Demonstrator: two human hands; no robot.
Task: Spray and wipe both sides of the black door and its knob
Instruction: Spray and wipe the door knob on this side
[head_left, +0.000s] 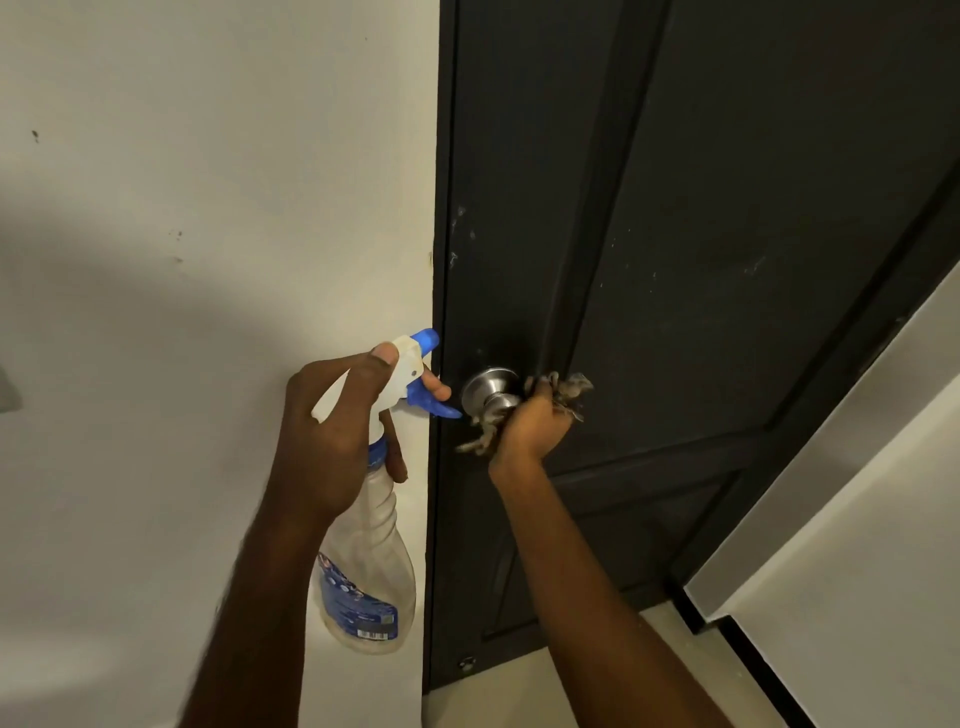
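Black door (727, 234), right of frame; steel knob (491, 392) at centre. Right hand (535, 421) clenched around a rag (569, 389) against the knob, apparently wiping. Left hand (337, 421) wrapped around spray bottle (374, 561), finger on trigger, nozzle facing the door, likely ready to spray

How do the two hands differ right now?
The left hand grips the spray bottle by its neck, a finger on the blue trigger; the right hand clutches a rag at the knob. The left is beside the wall, the right against the door. Both are closed on a tool.
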